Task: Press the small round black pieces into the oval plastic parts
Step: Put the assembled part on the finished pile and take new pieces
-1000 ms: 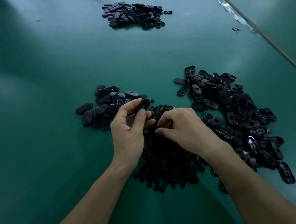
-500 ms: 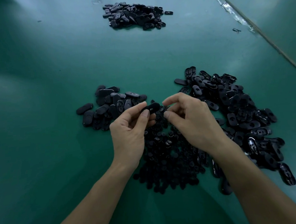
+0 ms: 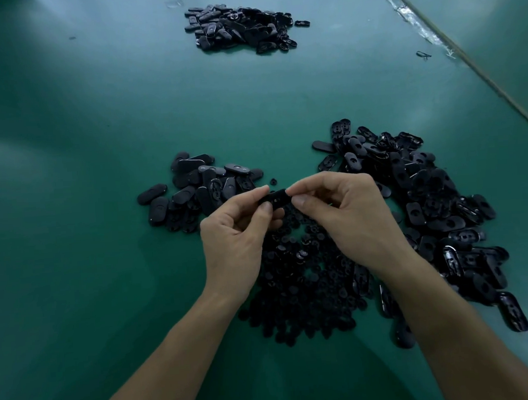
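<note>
Oval part [image 3: 273, 198], held clear of the table above the far edge of the heap of round pieces [image 3: 301, 278]. Its long axis runs left to right, bridging the two hands. The left hand [image 3: 237, 232] pinches the part's left end between curled thumb and forefinger. The right hand [image 3: 350, 216] closes thumb and forefinger on the part's right end; whether a round piece sits between them cannot be told. Both hands are equally near, and the press would probably come from the right fingers against the left hand's hold. Holed ovals [image 3: 427, 208] are heaped to the right and a smaller heap [image 3: 194, 191] to the left. A third heap [image 3: 240, 28] lies well apart on the far side of the green table [image 3: 68, 150].
</note>
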`<state>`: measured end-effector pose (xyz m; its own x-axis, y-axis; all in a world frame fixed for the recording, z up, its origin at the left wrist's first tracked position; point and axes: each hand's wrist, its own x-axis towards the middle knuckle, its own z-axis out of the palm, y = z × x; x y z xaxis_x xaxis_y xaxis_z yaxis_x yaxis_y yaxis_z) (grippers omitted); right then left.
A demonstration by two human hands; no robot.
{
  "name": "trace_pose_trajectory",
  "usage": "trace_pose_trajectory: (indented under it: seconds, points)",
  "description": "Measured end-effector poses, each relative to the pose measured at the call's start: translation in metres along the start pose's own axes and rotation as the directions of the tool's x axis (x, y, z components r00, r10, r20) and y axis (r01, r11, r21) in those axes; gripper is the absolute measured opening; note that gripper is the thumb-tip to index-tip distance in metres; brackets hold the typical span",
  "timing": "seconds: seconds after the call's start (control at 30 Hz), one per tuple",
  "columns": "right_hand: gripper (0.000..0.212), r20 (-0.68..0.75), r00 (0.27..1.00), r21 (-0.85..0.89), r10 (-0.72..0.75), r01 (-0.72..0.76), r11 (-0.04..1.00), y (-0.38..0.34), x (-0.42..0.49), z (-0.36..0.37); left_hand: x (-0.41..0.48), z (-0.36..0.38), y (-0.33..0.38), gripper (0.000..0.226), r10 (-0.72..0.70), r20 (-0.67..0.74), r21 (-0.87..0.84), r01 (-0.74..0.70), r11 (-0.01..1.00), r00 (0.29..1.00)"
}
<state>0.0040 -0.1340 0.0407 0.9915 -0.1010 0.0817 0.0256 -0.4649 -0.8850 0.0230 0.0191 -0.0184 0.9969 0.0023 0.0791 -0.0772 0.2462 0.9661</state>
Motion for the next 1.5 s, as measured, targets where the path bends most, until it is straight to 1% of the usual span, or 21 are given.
trace_pose_trajectory:
  seconds: [0.13, 0.27, 0.4, 0.7, 0.87, 1.0, 1.13, 1.33, 1.43, 1.5]
  points:
    - [0.018, 0.002, 1.000, -0.075, -0.016, 0.016, 0.997, -0.004, 0.001, 0.005, -0.001, 0.000, 0.003, 0.026, 0.004, 0.028, 0.024, -0.004, 1.000, 1.000]
    - [0.015, -0.030, 1.000, -0.130, -0.009, 0.005, 0.991, -0.006, 0.002, 0.012, -0.001, 0.001, 0.005, 0.025, -0.013, 0.034, 0.042, 0.012, 0.999, 0.999]
    - [0.014, -0.027, 1.000, -0.156, -0.001, -0.003, 0.988, -0.008, 0.001, 0.015, 0.000, 0.000, 0.006, 0.025, -0.003, 0.045, 0.075, -0.001, 0.997, 0.999]
    - [0.015, -0.045, 0.999, -0.184, 0.011, -0.019, 0.983, -0.012, 0.000, 0.017, 0.000, -0.003, 0.003, 0.026, 0.005, 0.120, 0.076, -0.015, 0.997, 0.993]
    - [0.012, -0.048, 0.998, -0.206, 0.031, -0.041, 0.978, -0.014, -0.001, 0.017, -0.001, -0.002, 0.002, 0.020, 0.012, 0.127, 0.107, -0.026, 0.994, 0.992]
    - [0.022, -0.008, 0.999, -0.242, 0.052, -0.052, 0.969, -0.020, -0.004, 0.018, -0.001, -0.002, 0.002, 0.016, 0.003, 0.092, 0.126, -0.015, 0.992, 0.996]
    - [0.025, 0.060, 0.995, -0.259, 0.074, -0.056, 0.964, -0.026, -0.005, 0.014, -0.001, -0.002, 0.002, 0.012, 0.003, 0.077, 0.130, -0.013, 0.991, 0.997]
    - [0.028, 0.146, 0.989, -0.278, 0.022, 0.020, 0.960, -0.024, -0.004, 0.006, -0.001, -0.001, 0.001, 0.010, 0.003, 0.059, 0.117, -0.010, 0.993, 0.998]
    - [0.022, 0.082, 0.997, -0.234, 0.006, 0.013, 0.972, -0.015, -0.002, 0.003, -0.001, -0.001, -0.001, 0.014, 0.003, 0.075, 0.123, -0.012, 0.992, 0.997]
    - [0.022, 0.037, 0.999, -0.241, 0.002, 0.007, 0.970, -0.008, 0.000, 0.001, -0.002, 0.000, 0.000, 0.019, 0.000, 0.080, 0.115, -0.010, 0.993, 0.997]
